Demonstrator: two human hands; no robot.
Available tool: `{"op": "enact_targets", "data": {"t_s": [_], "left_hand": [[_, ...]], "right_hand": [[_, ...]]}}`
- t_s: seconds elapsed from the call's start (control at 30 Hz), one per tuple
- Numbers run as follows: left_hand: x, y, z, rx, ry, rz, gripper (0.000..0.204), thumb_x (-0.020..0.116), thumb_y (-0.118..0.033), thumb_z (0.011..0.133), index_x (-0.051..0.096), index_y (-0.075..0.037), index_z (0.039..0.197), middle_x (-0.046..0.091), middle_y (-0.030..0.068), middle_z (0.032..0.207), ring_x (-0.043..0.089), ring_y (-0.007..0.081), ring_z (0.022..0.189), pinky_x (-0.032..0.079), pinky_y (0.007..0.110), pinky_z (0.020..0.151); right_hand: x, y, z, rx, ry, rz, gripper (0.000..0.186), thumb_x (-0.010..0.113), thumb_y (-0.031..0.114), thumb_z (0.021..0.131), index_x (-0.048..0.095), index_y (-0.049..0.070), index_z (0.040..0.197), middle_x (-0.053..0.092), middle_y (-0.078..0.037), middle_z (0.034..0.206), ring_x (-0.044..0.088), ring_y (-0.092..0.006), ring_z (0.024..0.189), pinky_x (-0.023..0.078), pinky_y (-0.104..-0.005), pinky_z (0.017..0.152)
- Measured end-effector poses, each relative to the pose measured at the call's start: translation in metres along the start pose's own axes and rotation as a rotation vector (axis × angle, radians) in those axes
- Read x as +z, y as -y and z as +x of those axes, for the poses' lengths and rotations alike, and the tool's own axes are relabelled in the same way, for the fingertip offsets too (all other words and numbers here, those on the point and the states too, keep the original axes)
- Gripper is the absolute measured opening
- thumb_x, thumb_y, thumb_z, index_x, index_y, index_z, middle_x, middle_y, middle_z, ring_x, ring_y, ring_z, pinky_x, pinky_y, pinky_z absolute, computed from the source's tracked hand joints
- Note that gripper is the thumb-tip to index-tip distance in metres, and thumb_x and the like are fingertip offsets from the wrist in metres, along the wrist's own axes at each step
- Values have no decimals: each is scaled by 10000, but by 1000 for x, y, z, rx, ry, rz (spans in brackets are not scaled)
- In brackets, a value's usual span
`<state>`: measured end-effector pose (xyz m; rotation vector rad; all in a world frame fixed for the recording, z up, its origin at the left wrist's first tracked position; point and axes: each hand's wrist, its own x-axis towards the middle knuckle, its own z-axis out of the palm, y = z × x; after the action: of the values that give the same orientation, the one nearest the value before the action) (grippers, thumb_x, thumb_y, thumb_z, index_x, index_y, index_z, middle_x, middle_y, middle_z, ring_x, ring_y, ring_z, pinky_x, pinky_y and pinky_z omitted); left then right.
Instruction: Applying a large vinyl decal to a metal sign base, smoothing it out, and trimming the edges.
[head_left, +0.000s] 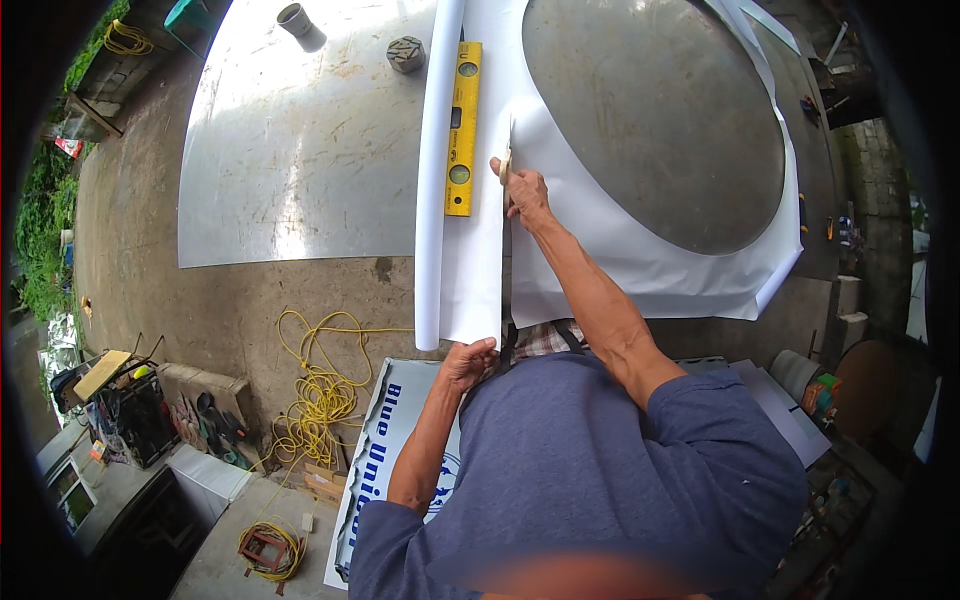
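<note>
A large white sheet (580, 275), paper or thin plastic, lies over a metal-topped table. My right hand (527, 193) is closed round the pale handles of a pair of scissors (505, 165), whose blades point away from me into the sheet. A straight cut runs from the near edge up to the scissors. Left of it, the near end of the strip (472, 290) is pinched in my left hand (468, 366). The strip's left side curls into a long roll (430, 220). A yellow spirit level (462, 130) rests on the strip, left of my right hand.
A wide oval opening in the sheet bares grey metal (650, 120). On the shiny metal sheet (270, 150) stand a grey cup (295, 22) and a many-sided block (406, 54). Tangled yellow rope (320, 400) lies on the floor at left. A printed blue-white panel (375, 430) is beside me.
</note>
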<state>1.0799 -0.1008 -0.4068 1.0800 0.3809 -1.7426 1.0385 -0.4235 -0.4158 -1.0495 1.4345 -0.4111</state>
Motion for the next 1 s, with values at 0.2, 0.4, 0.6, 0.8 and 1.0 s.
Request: {"op": "enact_targets", "data": {"t_s": [0.2, 0.4, 0.6, 0.8, 1.0], "left_hand": [[-7, 0, 2, -30, 14, 17, 223, 814, -74, 798, 665, -77, 964, 678, 26, 805, 638, 127, 687, 452, 263, 567], [-8, 2, 4, -24, 50, -9, 236, 807, -70, 801, 656, -90, 983, 673, 17, 798, 633, 121, 684, 449, 256, 558], [-4, 6, 0, 5, -6, -15, 229, 814, -79, 791, 661, -95, 960, 668, 10, 796, 613, 121, 674, 444, 267, 569], [2, 2, -4, 28, -8, -2, 219, 810, -76, 792, 658, -95, 950, 661, 4, 794, 606, 121, 681, 431, 270, 583], [1, 3, -1, 19, 3, -19, 223, 806, -72, 790, 660, -105, 955, 645, -6, 789, 603, 121, 683, 432, 276, 585]], "right_hand": [[-3, 3, 3, -29, 11, 11, 652, 806, 613, 732, 626, -12, 779, 584, -57, 610, 533, -135, 457, 418, -267, 345], [-1, 23, 37, -1, 73, 13, 741, 788, 708, 652, 612, -6, 746, 570, -61, 621, 560, -151, 496, 443, -287, 351], [9, 22, 36, -32, -55, -4, 730, 802, 657, 707, 637, -49, 793, 579, -57, 607, 524, -133, 448, 410, -260, 334], [7, 22, 46, -91, -58, 6, 735, 796, 669, 708, 623, -44, 760, 577, -67, 601, 499, -135, 416, 398, -265, 321], [9, 35, 68, -13, -9, 84, 790, 764, 712, 694, 623, -56, 812, 575, -111, 677, 576, -195, 496, 451, -313, 338]]}}
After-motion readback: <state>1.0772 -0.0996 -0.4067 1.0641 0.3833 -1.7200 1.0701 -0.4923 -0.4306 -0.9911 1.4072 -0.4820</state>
